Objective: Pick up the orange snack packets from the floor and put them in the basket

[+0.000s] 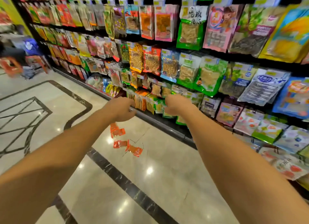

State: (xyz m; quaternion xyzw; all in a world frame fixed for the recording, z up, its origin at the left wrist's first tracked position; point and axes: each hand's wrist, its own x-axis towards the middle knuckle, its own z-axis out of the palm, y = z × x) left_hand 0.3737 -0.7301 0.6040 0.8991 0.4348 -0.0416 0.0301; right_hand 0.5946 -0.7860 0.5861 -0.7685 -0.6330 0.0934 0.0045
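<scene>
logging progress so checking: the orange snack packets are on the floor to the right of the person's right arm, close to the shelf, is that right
Not quite. The head view shows the orange snack packets on the floor between the person's arms, just below the left hand, not to the right of the right arm. They do lie close to the shelf.

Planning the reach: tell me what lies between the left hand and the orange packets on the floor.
Nothing: the head view shows only bare floor tile between left hand and orange packets.
</scene>
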